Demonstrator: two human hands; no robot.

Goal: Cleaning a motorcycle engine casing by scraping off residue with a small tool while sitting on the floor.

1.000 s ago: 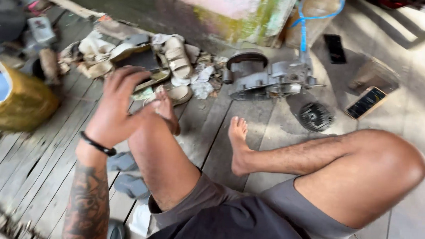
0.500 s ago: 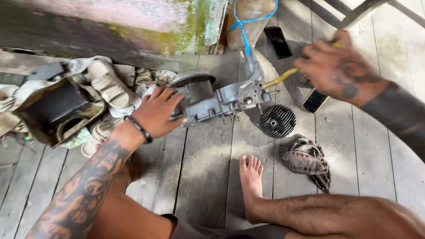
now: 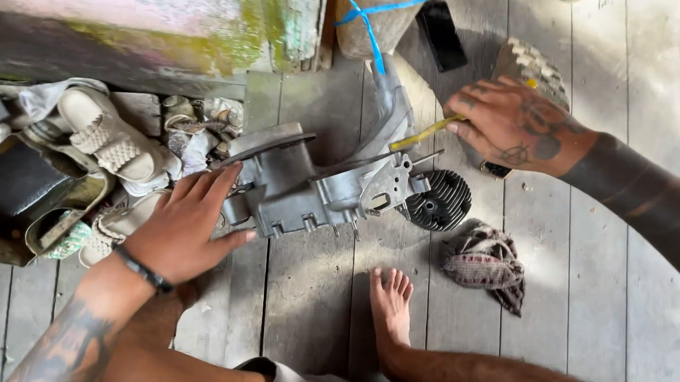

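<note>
Our left hand [image 3: 185, 226] lies open, fingers spread flat against the left end of the grey engine casing [image 3: 317, 186], pressing rather than clasping it. Our right hand [image 3: 515, 122] is closed around a yellow-handled tool [image 3: 427, 132], whose shaft points down-left toward the casing's upper right corner.

To our far left sit a pile of pale shoes [image 3: 109, 139] and a dark case [image 3: 11, 192], just beside the bracing hand. The casing lies on the grey plank floor [image 3: 304, 304], in the middle, near the foot of a weathered painted wall [image 3: 133, 21].

As we judge it, doing this well means keeping the left palm firm so the casing cannot slide or turn, and bringing the tool tip in squarely instead of at a slant, with steady pressure.

The casing is cast metal, dull silver, boxy, with ribs, lugs and small studs along its lower edge. A black finned cylinder [image 3: 443, 199] sits at its right end. Right of that lies a crumpled rag [image 3: 486, 262]; our bare foot [image 3: 390, 308] rests just below.
</note>
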